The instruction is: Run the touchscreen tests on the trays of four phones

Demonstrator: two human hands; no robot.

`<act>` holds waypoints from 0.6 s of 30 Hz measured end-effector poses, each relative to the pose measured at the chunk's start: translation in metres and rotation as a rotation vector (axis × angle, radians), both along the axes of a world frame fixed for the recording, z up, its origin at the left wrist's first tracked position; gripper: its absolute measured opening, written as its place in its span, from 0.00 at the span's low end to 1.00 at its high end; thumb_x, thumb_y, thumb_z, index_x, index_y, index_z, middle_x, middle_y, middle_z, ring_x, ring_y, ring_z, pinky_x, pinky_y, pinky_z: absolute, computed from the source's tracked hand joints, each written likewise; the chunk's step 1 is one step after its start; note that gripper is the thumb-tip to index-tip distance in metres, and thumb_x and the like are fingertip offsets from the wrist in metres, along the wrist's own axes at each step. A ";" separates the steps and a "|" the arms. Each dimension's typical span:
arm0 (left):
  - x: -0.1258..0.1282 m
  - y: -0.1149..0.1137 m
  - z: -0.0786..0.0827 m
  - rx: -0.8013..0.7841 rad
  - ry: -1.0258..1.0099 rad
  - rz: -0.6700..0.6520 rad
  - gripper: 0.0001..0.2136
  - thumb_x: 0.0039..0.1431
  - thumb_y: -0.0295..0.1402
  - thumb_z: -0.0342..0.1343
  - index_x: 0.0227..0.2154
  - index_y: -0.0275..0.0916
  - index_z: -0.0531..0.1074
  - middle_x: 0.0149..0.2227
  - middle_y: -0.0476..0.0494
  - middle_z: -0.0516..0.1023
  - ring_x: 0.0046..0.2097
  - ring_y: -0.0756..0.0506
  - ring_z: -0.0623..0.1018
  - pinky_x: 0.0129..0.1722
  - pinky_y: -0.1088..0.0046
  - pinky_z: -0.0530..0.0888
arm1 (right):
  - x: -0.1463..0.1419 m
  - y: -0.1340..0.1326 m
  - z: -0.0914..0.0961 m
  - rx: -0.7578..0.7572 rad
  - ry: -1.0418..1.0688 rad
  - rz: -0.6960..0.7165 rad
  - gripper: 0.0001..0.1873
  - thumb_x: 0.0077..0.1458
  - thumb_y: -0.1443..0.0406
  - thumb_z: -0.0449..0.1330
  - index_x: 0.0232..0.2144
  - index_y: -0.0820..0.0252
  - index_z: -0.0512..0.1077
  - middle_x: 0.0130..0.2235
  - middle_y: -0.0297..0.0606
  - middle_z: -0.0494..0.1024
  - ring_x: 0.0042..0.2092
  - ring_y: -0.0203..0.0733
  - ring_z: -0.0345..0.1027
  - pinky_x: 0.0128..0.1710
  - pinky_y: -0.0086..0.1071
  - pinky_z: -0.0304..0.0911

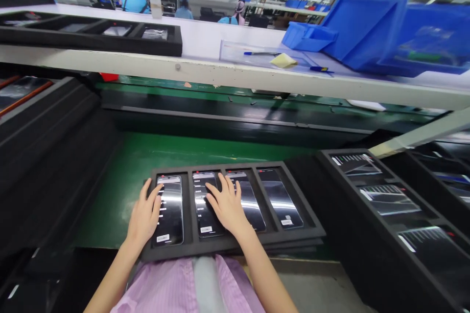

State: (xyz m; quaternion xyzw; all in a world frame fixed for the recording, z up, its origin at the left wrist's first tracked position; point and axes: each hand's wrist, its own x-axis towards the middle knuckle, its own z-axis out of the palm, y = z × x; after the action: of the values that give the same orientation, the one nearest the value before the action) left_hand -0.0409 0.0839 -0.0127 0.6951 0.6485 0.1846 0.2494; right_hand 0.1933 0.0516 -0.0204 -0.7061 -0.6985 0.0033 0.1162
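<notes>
In front of me a black foam tray (235,243) holds several smartphones in separate slots. My left hand (145,215) lies at the left edge of the leftmost phone (172,215), fingers spread, fingertips on or just over its screen. Over the second phone (205,215) and third phone (253,205) rests my right hand (227,205), fingers apart and partly hiding both screens. Lists of lit text show on the first two screens. The rightmost phone (279,195) has a darker screen and a small white label near its lower end. Neither hand grips anything.
Stacked black foam trays with phones (389,200) stand at the right, and another tall stack (47,156) at the left. The raised white shelf (205,71) carries a phone tray (176,41), a pen (260,53), yellow paper (283,60) and blue bins (363,34). People work beyond.
</notes>
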 end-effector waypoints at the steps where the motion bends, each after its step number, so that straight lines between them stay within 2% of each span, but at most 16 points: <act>1: 0.000 -0.001 0.000 0.009 -0.002 -0.001 0.23 0.62 0.40 0.33 0.52 0.44 0.67 0.64 0.40 0.54 0.52 0.37 0.73 0.50 0.55 0.70 | -0.001 0.002 0.000 0.009 0.003 0.000 0.20 0.62 0.57 0.43 0.49 0.49 0.70 0.60 0.46 0.59 0.60 0.53 0.51 0.57 0.57 0.46; 6: -0.001 -0.002 -0.001 0.040 -0.035 -0.006 0.20 0.61 0.40 0.36 0.47 0.44 0.71 0.63 0.42 0.57 0.49 0.39 0.75 0.49 0.56 0.70 | 0.009 0.006 -0.002 0.132 0.020 -0.067 0.23 0.62 0.57 0.40 0.52 0.55 0.67 0.58 0.49 0.60 0.60 0.53 0.51 0.57 0.57 0.45; 11: -0.001 -0.002 -0.001 0.014 -0.119 0.007 0.18 0.60 0.40 0.39 0.43 0.44 0.73 0.63 0.43 0.55 0.46 0.39 0.75 0.51 0.52 0.68 | 0.027 -0.004 -0.007 0.190 0.060 -0.125 0.23 0.62 0.56 0.38 0.51 0.54 0.66 0.56 0.47 0.62 0.57 0.50 0.54 0.57 0.57 0.45; 14: -0.002 -0.003 -0.004 -0.021 -0.202 0.057 0.19 0.60 0.41 0.40 0.50 0.45 0.68 0.64 0.41 0.52 0.53 0.37 0.71 0.52 0.51 0.67 | 0.030 -0.016 -0.011 0.217 0.089 -0.142 0.23 0.62 0.56 0.38 0.49 0.54 0.68 0.54 0.46 0.64 0.56 0.49 0.55 0.57 0.57 0.44; 18: -0.002 -0.002 -0.013 -0.064 -0.347 0.147 0.23 0.58 0.37 0.44 0.57 0.40 0.57 0.63 0.37 0.51 0.60 0.38 0.63 0.55 0.57 0.65 | 0.022 -0.031 -0.016 0.209 0.115 -0.064 0.22 0.62 0.59 0.39 0.47 0.53 0.70 0.51 0.44 0.66 0.54 0.47 0.58 0.58 0.56 0.43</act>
State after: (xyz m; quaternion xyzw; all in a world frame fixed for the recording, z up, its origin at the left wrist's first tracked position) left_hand -0.0429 0.0816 -0.0255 0.5954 0.6502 0.2987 0.3654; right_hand 0.2152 0.0203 -0.0360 -0.7106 -0.6643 -0.0327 0.2293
